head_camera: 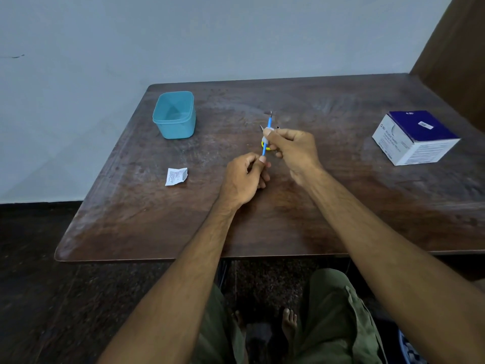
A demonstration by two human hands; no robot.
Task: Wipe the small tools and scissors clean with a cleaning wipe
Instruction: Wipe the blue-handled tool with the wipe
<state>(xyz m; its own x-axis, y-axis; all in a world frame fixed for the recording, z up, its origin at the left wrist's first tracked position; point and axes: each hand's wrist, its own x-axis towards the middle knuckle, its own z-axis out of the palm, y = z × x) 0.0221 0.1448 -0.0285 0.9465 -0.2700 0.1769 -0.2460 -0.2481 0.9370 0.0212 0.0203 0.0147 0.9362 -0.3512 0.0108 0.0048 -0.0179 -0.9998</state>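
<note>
A thin blue tool (268, 123) with a small metal tip stands nearly upright above the middle of the table. My left hand (244, 179) pinches its lower end. My right hand (291, 148) holds a white cleaning wipe (266, 135) wrapped around the tool's middle. Behind my right hand lie the scissors (263, 145), of which only a yellow handle loop and a grey blade tip show; most of them is hidden.
A turquoise plastic box (174, 114) without a lid stands at the back left of the dark wooden table (157, 219). A torn white wipe wrapper (176, 176) lies left of my hands. A blue and white carton (414, 137) sits at the right.
</note>
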